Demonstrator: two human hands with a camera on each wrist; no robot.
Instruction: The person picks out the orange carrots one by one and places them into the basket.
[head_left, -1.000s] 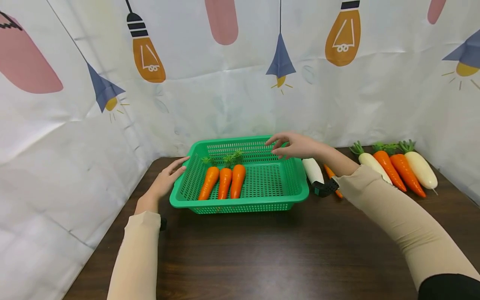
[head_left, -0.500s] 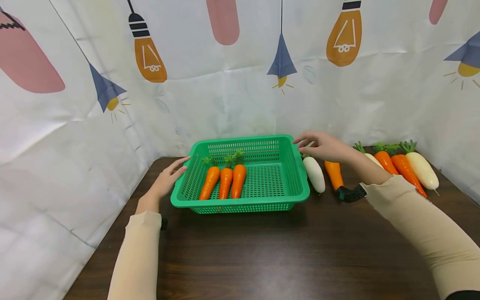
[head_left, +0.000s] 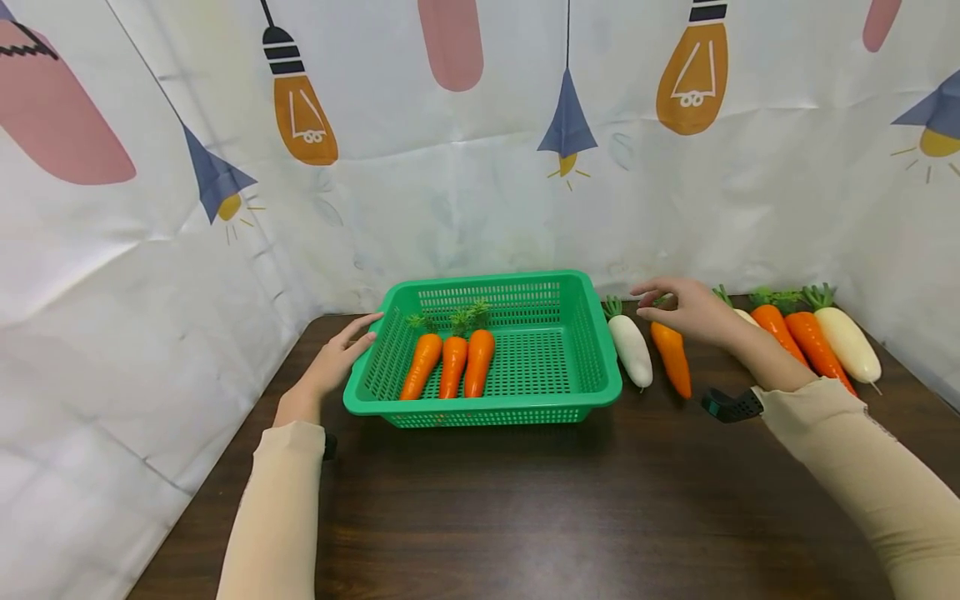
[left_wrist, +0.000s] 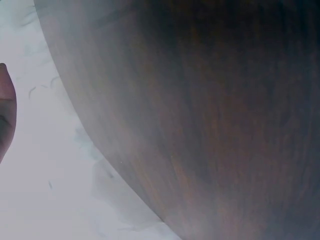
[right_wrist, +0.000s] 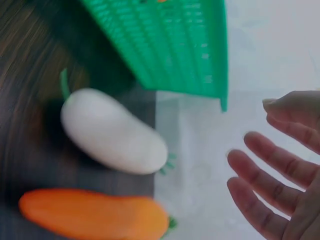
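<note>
At the left end of the green plastic basket (head_left: 480, 407), my left hand (head_left: 333, 358) rests with its fingers along the rim. Three orange carrots (head_left: 453, 367) with green tops lie side by side in the basket's left half. My right hand (head_left: 686, 308) hovers above the top end of a single carrot (head_left: 672, 358), fingers loosely bent and holding nothing. Between that carrot and the basket lies a white radish (head_left: 632, 348). In the right wrist view the radish (right_wrist: 112, 132) and carrot (right_wrist: 95, 214) lie on the table, with the spread fingers (right_wrist: 270, 185) off to the right.
Farther right on the dark wooden table (head_left: 480, 508) are two more carrots (head_left: 819, 346) and a white radish (head_left: 847, 343), with another radish partly behind the right arm. A printed white curtain (head_left: 480, 200) borders the table at the back and left.
My right hand has moved right, from over the basket past its rim to above the single carrot. The left hand stays at the basket's rim.
</note>
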